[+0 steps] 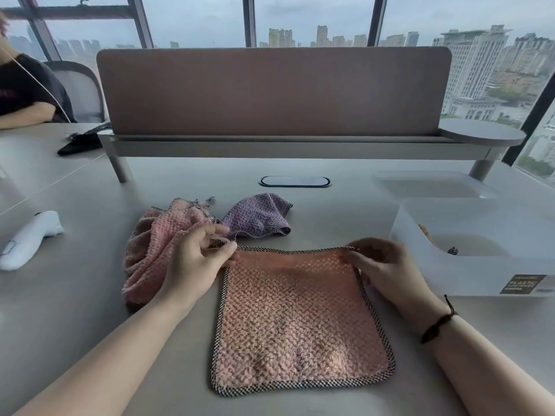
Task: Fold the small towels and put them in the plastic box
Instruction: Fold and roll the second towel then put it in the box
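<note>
An orange-pink towel (300,322) with a checkered border lies spread flat on the grey table in front of me. My left hand (195,262) pinches its far left corner and my right hand (381,265) pinches its far right corner. A crumpled pink towel (159,244) lies to the left, partly under my left hand. Behind it sits a crumpled purple towel (261,217). The translucent plastic box (480,271) stands at the right, with a bit of cloth showing inside.
The box's lid (435,184) lies behind the box. A white handheld device (27,238) rests at the left edge. A desk divider (273,91) runs along the back. Another person's arm (24,114) and a black item (79,142) are at far left.
</note>
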{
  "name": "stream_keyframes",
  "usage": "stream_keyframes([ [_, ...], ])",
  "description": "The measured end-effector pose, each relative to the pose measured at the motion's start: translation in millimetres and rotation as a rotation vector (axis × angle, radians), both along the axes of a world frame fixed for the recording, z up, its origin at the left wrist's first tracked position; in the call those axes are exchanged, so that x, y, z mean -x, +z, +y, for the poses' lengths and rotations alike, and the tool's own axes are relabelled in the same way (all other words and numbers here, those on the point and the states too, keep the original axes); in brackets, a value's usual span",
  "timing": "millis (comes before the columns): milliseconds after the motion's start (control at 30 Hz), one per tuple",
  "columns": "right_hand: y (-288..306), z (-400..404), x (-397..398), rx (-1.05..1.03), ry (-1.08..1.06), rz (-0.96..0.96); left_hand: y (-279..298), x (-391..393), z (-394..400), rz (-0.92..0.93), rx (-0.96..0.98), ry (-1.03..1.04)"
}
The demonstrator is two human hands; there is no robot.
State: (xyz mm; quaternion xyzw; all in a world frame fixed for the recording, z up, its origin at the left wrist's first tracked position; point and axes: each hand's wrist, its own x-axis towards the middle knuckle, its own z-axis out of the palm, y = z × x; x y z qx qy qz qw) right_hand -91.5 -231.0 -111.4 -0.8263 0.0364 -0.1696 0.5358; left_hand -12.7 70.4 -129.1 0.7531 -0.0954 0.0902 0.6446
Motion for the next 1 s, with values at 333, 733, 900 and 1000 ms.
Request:
stream_keyframes([
  [333,-3.5,-7.3,13.4,0.326,0.069,0.126,9.6,26.0,-0.8,-0.072,-0.373,-0.078],
  [733,1.0,-10.0,15.8,0.425,0.179,0.169,14.5,25.5,4.8,-0.07,-0.512,-0.131],
  [900,1.3,-9.5,17.3,0.502,0.178,0.177,16.2,29.2,3.4,-0.105,-0.57,-0.146],
  [1000,1.7,-8.6,17.8,0.53,0.169,0.186,17.5,30.1,2.9,-0.104,-0.557,-0.159],
])
